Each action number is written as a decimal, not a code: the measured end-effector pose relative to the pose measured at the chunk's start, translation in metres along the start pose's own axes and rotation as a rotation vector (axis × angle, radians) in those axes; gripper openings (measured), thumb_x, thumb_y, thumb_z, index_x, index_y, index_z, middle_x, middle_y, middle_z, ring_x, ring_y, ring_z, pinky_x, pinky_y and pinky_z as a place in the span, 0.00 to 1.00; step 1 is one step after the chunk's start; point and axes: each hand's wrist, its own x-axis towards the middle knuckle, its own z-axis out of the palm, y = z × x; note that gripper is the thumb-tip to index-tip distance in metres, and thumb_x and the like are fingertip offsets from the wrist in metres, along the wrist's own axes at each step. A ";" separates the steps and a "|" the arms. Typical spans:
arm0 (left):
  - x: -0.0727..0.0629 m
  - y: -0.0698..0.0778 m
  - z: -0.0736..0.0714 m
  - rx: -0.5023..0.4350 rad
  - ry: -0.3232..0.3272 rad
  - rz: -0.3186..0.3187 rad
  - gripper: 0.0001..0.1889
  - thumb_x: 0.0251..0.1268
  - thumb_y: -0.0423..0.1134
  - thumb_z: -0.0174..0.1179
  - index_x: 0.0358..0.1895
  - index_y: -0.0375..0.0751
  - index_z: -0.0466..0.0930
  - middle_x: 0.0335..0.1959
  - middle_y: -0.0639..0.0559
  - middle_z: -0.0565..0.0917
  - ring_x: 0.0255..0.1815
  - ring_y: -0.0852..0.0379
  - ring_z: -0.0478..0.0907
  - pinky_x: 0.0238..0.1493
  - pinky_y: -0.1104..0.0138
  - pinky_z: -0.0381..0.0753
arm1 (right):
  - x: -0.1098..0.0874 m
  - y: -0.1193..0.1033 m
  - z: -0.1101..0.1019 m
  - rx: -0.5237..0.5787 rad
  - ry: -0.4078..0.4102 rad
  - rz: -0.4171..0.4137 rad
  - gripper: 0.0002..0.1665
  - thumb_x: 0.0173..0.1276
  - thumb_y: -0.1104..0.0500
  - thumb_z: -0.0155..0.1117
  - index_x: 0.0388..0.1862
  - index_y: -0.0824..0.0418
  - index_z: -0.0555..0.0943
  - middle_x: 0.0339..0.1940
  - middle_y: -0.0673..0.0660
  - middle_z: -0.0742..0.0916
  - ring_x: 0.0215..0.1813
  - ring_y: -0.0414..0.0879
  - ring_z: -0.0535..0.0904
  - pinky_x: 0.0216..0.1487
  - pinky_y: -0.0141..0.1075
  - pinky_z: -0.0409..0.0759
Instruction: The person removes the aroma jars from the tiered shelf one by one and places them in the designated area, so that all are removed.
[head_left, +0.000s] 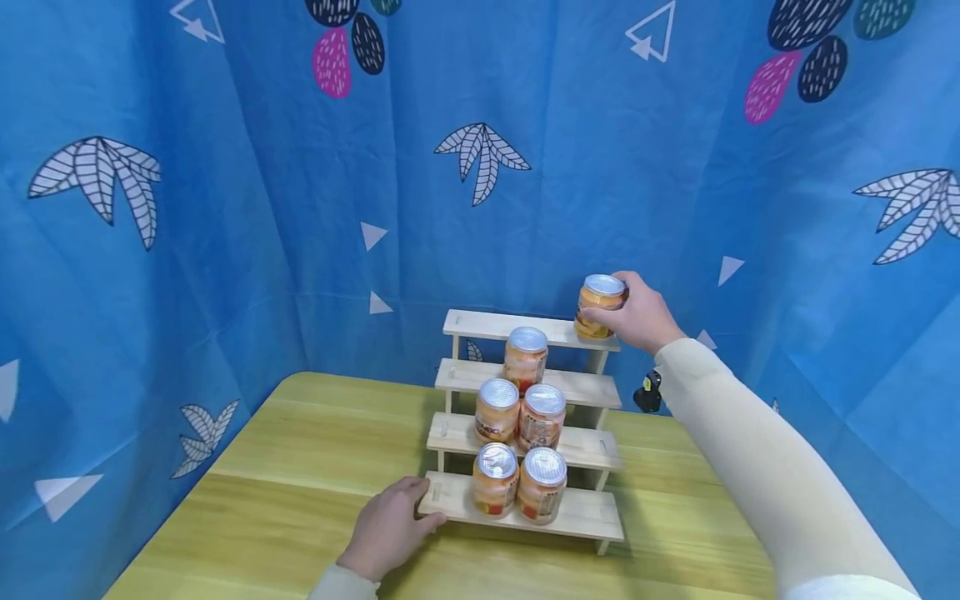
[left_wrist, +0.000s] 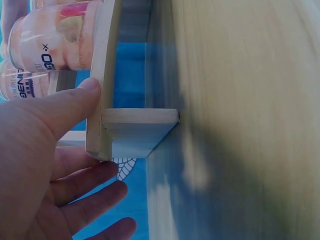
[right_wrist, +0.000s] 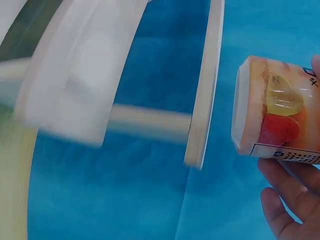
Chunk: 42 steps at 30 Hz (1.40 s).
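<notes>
My right hand (head_left: 641,312) grips an orange-labelled can (head_left: 597,312) with a silver lid at the right end of the top step. In the right wrist view a gap shows between the can's base (right_wrist: 241,107) and the board's edge (right_wrist: 206,95). A pale wooden four-step stand (head_left: 480,323) holds several similar cans: one on the second step from the top, two on the third, two on the lowest. My left hand (head_left: 390,525) pinches the left end of the lowest board (left_wrist: 102,120), thumb on its upper face, forefinger at its edge, the other fingers spread loosely.
The stand is on a yellow wood-grain table (head_left: 322,467). Behind and at both sides hangs a blue patterned curtain (head_left: 465,242). A small black object (head_left: 648,392) shows beyond the stand's right side, beside the right sleeve.
</notes>
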 end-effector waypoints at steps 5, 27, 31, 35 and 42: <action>0.001 -0.002 -0.003 0.018 0.000 -0.018 0.35 0.59 0.58 0.70 0.60 0.32 0.81 0.59 0.38 0.82 0.57 0.40 0.81 0.52 0.47 0.84 | -0.009 0.014 -0.015 -0.003 0.023 0.022 0.61 0.62 0.30 0.68 0.79 0.61 0.53 0.67 0.67 0.73 0.63 0.63 0.74 0.59 0.60 0.79; 0.002 -0.004 -0.003 0.051 -0.005 0.005 0.34 0.60 0.58 0.70 0.60 0.32 0.81 0.58 0.38 0.82 0.57 0.40 0.81 0.53 0.46 0.83 | -0.075 0.111 -0.007 -0.040 0.005 0.064 0.60 0.65 0.32 0.67 0.77 0.69 0.53 0.64 0.73 0.74 0.60 0.68 0.76 0.53 0.59 0.82; 0.002 -0.001 -0.001 0.056 -0.003 -0.002 0.34 0.59 0.57 0.70 0.60 0.33 0.82 0.58 0.38 0.82 0.56 0.39 0.81 0.53 0.44 0.83 | -0.086 0.126 0.008 -0.038 -0.019 0.077 0.58 0.64 0.35 0.71 0.75 0.70 0.55 0.63 0.73 0.75 0.60 0.67 0.77 0.52 0.57 0.82; 0.002 0.001 -0.001 0.062 -0.021 -0.005 0.35 0.59 0.58 0.70 0.60 0.33 0.81 0.58 0.38 0.82 0.57 0.39 0.81 0.53 0.44 0.82 | -0.097 0.139 0.025 -0.027 -0.027 0.098 0.56 0.63 0.38 0.73 0.72 0.70 0.57 0.62 0.73 0.76 0.59 0.66 0.77 0.52 0.56 0.82; 0.005 0.004 0.000 0.066 -0.051 -0.007 0.34 0.59 0.57 0.70 0.61 0.33 0.81 0.58 0.39 0.82 0.57 0.40 0.81 0.53 0.45 0.82 | -0.114 0.157 0.048 -0.001 -0.060 0.119 0.55 0.62 0.42 0.75 0.70 0.72 0.57 0.58 0.73 0.78 0.56 0.63 0.80 0.49 0.52 0.84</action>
